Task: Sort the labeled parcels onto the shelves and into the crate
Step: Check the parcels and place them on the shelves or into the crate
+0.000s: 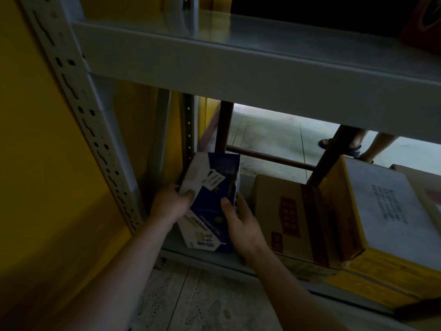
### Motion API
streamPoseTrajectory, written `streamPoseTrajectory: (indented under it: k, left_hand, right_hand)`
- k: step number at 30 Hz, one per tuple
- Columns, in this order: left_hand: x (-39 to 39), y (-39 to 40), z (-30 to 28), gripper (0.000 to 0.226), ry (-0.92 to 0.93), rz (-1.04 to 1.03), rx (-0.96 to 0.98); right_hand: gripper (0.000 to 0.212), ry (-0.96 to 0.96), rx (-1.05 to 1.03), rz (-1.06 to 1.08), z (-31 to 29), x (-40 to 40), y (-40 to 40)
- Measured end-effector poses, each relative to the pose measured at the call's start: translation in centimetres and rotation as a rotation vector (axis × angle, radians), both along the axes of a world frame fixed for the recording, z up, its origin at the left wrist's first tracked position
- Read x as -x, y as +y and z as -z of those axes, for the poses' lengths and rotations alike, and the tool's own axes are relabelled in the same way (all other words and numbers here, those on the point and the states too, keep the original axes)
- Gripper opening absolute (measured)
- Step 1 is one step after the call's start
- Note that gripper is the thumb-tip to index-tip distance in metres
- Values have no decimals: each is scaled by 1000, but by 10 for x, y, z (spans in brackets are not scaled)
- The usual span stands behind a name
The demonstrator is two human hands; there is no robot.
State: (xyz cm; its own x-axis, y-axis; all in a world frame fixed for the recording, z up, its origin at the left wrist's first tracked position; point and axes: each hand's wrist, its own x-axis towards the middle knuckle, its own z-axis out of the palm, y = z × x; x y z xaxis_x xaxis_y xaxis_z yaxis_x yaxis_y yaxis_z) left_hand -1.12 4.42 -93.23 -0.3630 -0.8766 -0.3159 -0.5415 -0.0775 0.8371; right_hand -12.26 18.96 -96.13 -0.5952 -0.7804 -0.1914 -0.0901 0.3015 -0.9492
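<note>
At lower centre of the frame, a blue-and-white box (211, 201) stands on the lower shelf (238, 261), its long axis running away from the viewer, gripped on both sides by the left hand (170, 206) and right hand (241, 223), beside a brown box (286, 216).

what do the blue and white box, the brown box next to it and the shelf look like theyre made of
Blue and white box: seemingly printed cardboard with a slight sheen, folded edges, a white paper label stuck on top.
Brown box: plain matte cardboard, likely corrugated, with a red printed panel and a tape strip.
Shelf: apparently grey painted metal, smooth with a dull gloss; its upright post has punched slots.
</note>
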Motion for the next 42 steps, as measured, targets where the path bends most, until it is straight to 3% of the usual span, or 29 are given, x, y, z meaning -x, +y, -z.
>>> streamPoseTrajectory:
  k: [5, 12, 18, 23, 25, 30, 33, 42]
  left_hand:
    - [7, 14, 4, 47, 34, 114, -94]
    - [14, 26, -2, 37, 134, 96, -134]
    - [24, 20, -17, 32, 106, -152, 22]
    - [30, 28, -8, 10, 38, 73, 150]
    - [32, 31, 0, 31, -29, 108, 143]
    - [28, 20, 24, 95, -134, 120, 18]
    - [20, 8, 37, 124, -164, 109, -80]
    - [-4, 11, 44, 95, 105, 28, -294]
  right_hand:
    - [23, 125, -9, 13, 4, 10, 3]
    - [49, 100, -33, -6, -4, 19, 4]
    - [49, 38, -73, 31, -3, 28, 6]
    - [45, 225, -229, 73, -8, 35, 8]
    - [54, 295, -233, 52, -7, 37, 8]
    - [103, 356, -227, -33, -8, 37, 4]
    - [116, 394, -297, -91, -11, 36, 0]
    - [117, 382, -297, -74, -11, 35, -2]
